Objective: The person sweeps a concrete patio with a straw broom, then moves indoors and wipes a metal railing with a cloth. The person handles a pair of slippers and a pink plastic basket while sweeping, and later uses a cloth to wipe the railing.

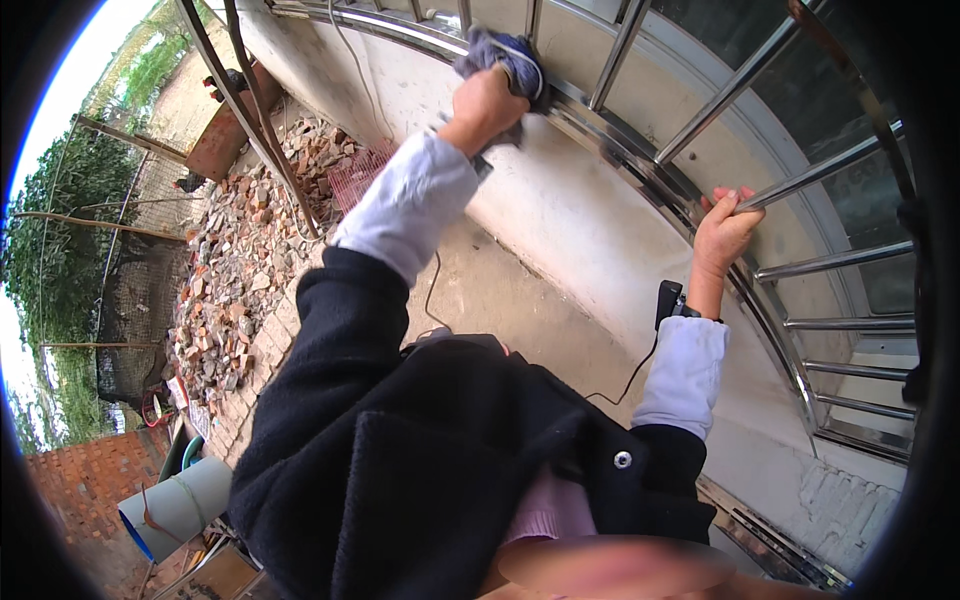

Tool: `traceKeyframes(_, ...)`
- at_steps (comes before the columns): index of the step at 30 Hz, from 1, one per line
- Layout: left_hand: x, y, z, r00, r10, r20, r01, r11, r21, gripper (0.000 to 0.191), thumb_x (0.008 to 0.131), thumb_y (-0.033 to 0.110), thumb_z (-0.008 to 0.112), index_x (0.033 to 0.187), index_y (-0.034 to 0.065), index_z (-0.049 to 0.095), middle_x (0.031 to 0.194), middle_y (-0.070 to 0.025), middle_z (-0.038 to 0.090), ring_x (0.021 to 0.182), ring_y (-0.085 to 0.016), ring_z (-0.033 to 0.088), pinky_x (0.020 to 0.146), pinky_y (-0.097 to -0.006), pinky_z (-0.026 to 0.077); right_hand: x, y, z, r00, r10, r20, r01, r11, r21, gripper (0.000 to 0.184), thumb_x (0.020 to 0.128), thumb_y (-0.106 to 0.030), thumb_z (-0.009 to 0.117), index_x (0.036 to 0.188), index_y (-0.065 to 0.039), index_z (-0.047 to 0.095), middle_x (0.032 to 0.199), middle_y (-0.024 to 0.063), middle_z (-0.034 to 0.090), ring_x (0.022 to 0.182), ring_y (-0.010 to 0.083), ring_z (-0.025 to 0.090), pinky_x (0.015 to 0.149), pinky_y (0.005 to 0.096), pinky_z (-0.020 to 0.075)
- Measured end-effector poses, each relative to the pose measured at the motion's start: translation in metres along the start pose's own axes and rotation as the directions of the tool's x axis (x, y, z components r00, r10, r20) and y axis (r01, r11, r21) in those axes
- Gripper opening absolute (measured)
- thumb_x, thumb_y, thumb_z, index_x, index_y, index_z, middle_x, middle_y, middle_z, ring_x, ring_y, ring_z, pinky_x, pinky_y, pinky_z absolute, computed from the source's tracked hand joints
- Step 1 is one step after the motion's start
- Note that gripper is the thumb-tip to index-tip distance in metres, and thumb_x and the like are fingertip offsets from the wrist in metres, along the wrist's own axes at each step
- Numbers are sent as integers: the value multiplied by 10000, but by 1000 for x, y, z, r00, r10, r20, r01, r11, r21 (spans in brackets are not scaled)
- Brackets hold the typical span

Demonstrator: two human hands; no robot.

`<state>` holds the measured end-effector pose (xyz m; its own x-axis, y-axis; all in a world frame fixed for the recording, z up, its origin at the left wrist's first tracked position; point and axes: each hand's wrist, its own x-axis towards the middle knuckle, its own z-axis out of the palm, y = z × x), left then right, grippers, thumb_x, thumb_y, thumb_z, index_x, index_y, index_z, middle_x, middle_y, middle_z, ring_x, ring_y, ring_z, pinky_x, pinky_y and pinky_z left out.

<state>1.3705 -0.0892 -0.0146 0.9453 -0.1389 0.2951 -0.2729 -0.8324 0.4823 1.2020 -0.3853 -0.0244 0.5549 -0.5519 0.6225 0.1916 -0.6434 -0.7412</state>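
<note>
My left hand [486, 109] grips a bunched blue-grey cloth [517, 64], partly blurred. The cloth lies against the lower rail [574, 112] of a shiny metal window grille. Farther right along the grille, my right hand [726, 229] is closed around the lower end of a round bar [817, 171], just above the rail. A black device [667, 301] is strapped at my right wrist, with a thin cable running down from it. Behind the bars are window panes [847, 210] and a pale sill.
Below the grille runs a white wall [600, 217] down to a concrete floor [525, 300]. To the left are broken bricks [240, 277], a pink wire cage [361, 176], leaning poles [262, 120] and dark chickens [232, 80]. A pale cylinder [180, 502] lies lower left.
</note>
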Motion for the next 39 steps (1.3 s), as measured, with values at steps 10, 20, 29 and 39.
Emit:
traceKeyframes(10, -49, 31, -50, 933, 92, -348, -277, 801, -531, 577, 619, 129, 670, 1171, 28, 540, 1020, -184, 630, 972, -284, 609, 858, -340, 461, 2, -1, -4, 999, 22, 33, -23, 1000, 6, 226, 925, -130, 467, 1094, -6, 381, 841, 111, 583, 704, 197, 617, 581, 292, 552)
traceKeyframes(20, 85, 124, -90, 621, -46, -783, -327, 892, -312, 571, 631, 224, 709, 1132, 109, 462, 1002, -186, 529, 925, -392, 531, 805, -443, 444, 0, 2, -4, 995, 100, 28, -100, 995, 15, 206, 931, -123, 454, 1095, -20, 384, 834, 99, 595, 709, 183, 624, 585, 288, 555)
traceKeyframes(29, -26, -5, 14, 930, 130, -345, -207, 959, -195, 561, 616, 131, 703, 1139, 103, 502, 971, -221, 542, 883, -403, 543, 785, -439, 461, 2, 4, -2, 999, 31, 28, -32, 999, 33, 217, 937, -134, 454, 1093, -6, 373, 850, 120, 584, 711, 192, 617, 587, 285, 556)
traceKeyframes(39, 68, -19, -128, 738, -7, -674, -360, 841, -403, 565, 649, 204, 743, 1122, 20, 496, 961, -197, 623, 874, -302, 621, 742, -353, 496, 1, -1, 1, 1000, 7, -12, -7, 999, -40, 235, 930, -106, 457, 1111, 10, 362, 851, 121, 578, 729, 180, 596, 604, 290, 560)
